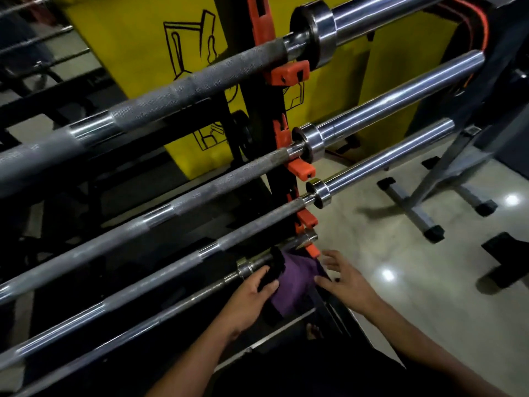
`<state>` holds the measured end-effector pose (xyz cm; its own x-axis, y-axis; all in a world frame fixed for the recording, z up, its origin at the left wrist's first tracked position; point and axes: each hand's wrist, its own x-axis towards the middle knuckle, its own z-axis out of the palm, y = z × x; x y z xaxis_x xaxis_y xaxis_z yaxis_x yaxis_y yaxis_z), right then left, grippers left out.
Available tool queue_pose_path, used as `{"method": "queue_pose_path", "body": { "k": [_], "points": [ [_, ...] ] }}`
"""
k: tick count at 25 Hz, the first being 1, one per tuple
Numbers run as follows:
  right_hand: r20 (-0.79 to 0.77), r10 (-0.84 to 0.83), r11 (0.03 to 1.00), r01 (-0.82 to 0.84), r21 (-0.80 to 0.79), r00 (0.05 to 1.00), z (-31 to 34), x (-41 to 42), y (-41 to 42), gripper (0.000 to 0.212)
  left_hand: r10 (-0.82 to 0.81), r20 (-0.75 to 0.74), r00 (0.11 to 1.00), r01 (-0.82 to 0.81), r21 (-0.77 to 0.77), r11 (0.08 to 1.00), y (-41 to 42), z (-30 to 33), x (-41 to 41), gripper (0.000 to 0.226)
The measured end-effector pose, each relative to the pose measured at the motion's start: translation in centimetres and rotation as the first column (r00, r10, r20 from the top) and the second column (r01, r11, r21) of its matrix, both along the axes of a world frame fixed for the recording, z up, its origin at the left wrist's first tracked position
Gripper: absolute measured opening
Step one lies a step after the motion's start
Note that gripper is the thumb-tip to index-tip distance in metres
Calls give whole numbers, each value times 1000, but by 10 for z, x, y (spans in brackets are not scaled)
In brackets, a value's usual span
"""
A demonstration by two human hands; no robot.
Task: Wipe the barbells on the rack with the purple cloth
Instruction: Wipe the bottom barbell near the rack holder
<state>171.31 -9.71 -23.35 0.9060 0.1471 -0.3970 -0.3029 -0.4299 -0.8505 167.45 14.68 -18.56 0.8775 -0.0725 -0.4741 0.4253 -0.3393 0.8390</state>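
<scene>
Several steel barbells lie one above another on a black rack upright [259, 116] with orange hooks [289, 73]. The top barbell [177, 93] is the thickest; the lowest barbell [183, 296] ends near my hands. A purple cloth [294, 279] hangs over the end of the lowest bar, below the bottom orange hook. My left hand [252, 299] grips a black piece at the bar's end, with its fingers against the cloth's left edge. My right hand [346, 279] hovers with spread fingers just right of the cloth, the thumb near its edge.
A yellow padded panel [137, 47] with black drawings stands behind the rack. A grey metal bench frame [429, 202] with black feet stands on the pale shiny floor at the right. The bar sleeves [400, 101] stick out to the right past the upright.
</scene>
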Motion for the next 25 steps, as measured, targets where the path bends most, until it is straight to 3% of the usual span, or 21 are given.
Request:
{"method": "queue_pose_path", "body": {
  "k": [3, 5, 7, 9, 11, 14, 16, 18, 19, 21, 23, 25],
  "points": [
    [-350, 10, 954, 96, 285, 937, 7, 8, 17, 39, -69, 93, 993, 59, 104, 993, -9, 11, 6, 30],
    [-579, 96, 905, 170, 389, 810, 12, 15, 25, 49, -232, 192, 954, 166, 306, 937, -18, 16, 5, 28],
    [-634, 183, 860, 190, 473, 751, 8, 22, 30, 60, -460, 187, 868, 339, 453, 824, -35, 17, 0, 43],
    [-635, 128, 861, 233, 453, 762, 2, 27, 31, 66, -597, 143, 790, 491, 436, 754, -55, 12, -9, 61],
    [-602, 14, 886, 269, 377, 799, 0, 28, 25, 62, -619, 133, 774, 534, 389, 751, -67, 5, -14, 69],
    [-582, -50, 827, 360, 431, 811, -1, 30, 10, 37, -505, 198, 840, 436, 306, 846, -69, 7, -20, 57],
    [-564, -6, 827, 322, 462, 826, 6, 32, -1, 32, -324, 306, 895, 242, 278, 930, -63, 13, -18, 41],
    [-505, 126, 867, 153, 473, 854, 19, 37, -8, 40, -180, 395, 901, 58, 300, 952, -50, 13, -2, 48],
    [-473, 220, 891, 21, 453, 853, 27, 41, -9, 45, -169, 360, 918, 57, 301, 952, -42, 14, 10, 61],
    [-404, 402, 877, -220, 427, 821, 45, 51, -10, 38, -261, 196, 945, 210, 248, 946, -29, 18, 38, 77],
    [-343, 480, 849, -330, 413, 808, 68, 63, -9, 33, -372, 148, 916, 337, 217, 916, -21, 26, 57, 59],
    [-202, 498, 851, -431, 302, 843, 93, 74, -12, 30, -416, 167, 894, 388, 178, 904, -19, 33, 66, 36]
  ]
}}
